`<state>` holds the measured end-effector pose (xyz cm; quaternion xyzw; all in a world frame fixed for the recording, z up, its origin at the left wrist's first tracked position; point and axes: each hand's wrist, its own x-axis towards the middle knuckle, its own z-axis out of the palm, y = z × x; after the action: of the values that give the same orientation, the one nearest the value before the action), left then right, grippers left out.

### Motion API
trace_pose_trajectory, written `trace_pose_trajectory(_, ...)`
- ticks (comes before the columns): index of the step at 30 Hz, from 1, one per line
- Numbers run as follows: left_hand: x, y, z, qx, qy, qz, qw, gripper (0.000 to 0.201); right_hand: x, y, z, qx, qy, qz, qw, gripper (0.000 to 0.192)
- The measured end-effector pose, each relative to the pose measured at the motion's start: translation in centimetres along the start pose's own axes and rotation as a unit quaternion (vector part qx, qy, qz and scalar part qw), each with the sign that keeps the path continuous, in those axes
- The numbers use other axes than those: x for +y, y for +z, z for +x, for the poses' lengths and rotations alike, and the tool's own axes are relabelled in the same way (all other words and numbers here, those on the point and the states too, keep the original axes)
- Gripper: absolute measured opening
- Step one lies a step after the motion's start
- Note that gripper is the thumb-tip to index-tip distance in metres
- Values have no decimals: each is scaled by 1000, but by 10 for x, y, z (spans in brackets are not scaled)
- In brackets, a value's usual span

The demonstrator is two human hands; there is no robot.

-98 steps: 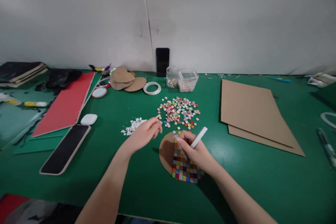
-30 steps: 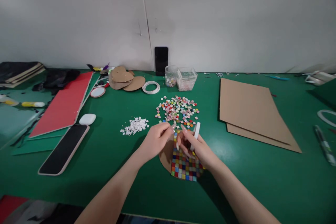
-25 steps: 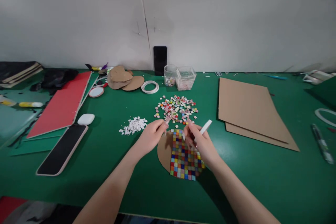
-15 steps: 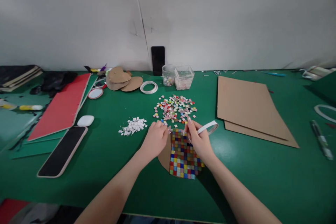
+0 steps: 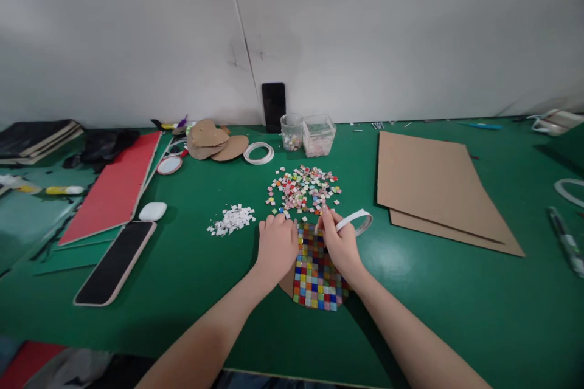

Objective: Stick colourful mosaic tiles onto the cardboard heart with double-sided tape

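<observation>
A cardboard disc (image 5: 286, 285) lies on the table before me, mostly covered by colourful square mosaic tiles (image 5: 314, 285) in a grid. My left hand (image 5: 279, 247) rests palm down across the disc's upper left, fingers side by side along the tiles' edge. My right hand (image 5: 341, 249) is closed over the upper right of the tiles, thumb and forefinger pinched near their top edge. A roll of white tape (image 5: 365, 216) sticks out from that hand. What lies beneath both palms is hidden.
Loose tiles (image 5: 303, 189) lie just beyond my hands, with white paper scraps (image 5: 232, 219) to their left. Clear containers (image 5: 318, 137), another tape roll (image 5: 258, 153) and cardboard rounds (image 5: 207, 141) stand farther back. Cardboard sheets (image 5: 429, 182) lie right; a phone (image 5: 116, 262) lies left.
My left hand has turned and flattened over the disc's left side, its fingers less pinched. The right hand and tape roll have shifted slightly left. The view has moved a little.
</observation>
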<state>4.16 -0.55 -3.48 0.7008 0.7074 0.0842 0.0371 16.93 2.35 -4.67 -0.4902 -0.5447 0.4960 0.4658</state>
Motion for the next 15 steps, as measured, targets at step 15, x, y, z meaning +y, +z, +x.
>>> trace_pose_trajectory(15,8,2,-6,19,-19,75,997,34,0,7,-10,35,26,35,998,37)
